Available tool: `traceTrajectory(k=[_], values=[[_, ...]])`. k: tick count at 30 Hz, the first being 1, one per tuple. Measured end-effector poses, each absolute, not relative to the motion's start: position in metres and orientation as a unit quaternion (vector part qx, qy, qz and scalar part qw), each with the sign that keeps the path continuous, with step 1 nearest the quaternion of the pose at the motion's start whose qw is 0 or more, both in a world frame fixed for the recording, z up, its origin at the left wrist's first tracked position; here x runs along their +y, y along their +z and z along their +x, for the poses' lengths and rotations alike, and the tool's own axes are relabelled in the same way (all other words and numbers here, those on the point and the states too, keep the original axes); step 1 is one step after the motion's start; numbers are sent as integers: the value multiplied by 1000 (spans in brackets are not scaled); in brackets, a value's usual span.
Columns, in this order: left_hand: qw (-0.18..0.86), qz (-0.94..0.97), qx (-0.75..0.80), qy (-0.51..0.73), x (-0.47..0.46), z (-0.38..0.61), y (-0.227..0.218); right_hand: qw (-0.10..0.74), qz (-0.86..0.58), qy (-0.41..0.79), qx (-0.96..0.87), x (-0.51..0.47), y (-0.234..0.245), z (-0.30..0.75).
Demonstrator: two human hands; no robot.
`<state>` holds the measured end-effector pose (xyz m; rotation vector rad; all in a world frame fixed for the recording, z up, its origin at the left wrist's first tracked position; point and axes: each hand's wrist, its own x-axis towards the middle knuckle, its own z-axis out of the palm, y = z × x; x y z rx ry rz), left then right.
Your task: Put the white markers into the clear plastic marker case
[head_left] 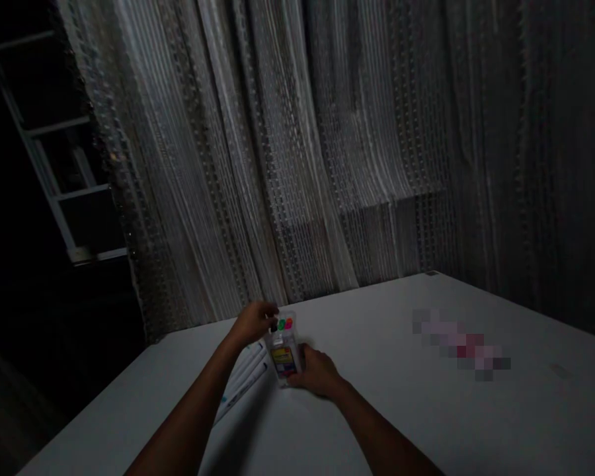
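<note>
A clear pack of markers [283, 350] with green, orange and pink caps at its top stands tilted on the white table [387, 410]. My left hand [254, 322] pinches the pack's top end, fingers closed near the caps. My right hand [318, 371] grips its lower end, fingers wrapped around the bottom edge. Two or three loose white markers [242, 377] lie on the table just below my left wrist, partly hidden by my arm.
A blurred pinkish patch [459, 344] lies on the table to the right. A patterned curtain [297, 152] hangs right behind the table's far edge. A dark window frame or ladder [54, 165] shows at the left. The room is dim.
</note>
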<state>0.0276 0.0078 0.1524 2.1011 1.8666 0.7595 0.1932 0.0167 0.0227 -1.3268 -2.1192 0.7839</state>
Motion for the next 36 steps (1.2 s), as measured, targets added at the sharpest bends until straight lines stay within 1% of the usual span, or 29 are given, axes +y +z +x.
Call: traceTrajectory(k=[3, 6, 12, 15, 18, 25, 28, 33, 36], values=[[222, 686, 604, 340, 8, 28, 149, 253, -482, 307, -781, 17, 24, 194], [250, 689, 580, 355, 6, 29, 150, 251, -480, 316, -779, 18, 24, 194], [210, 708, 611, 287, 4, 31, 158, 255, -480, 316, -778, 17, 24, 194], [167, 721, 621, 257, 5, 31, 158, 256, -479, 313, -779, 16, 25, 194], [131, 746, 609, 236, 7, 29, 156, 255, -481, 306, -781, 16, 24, 193], [95, 761, 606, 211, 7, 24, 156, 247, -490, 299, -781, 15, 24, 193], [74, 762, 604, 220, 8, 24, 153, 247, -485, 299, -784, 16, 24, 194], [110, 729, 613, 284, 12, 20, 146, 253, -480, 300, -784, 17, 23, 195], [81, 725, 598, 333, 9, 13, 152, 257, -480, 303, -782, 17, 22, 194]])
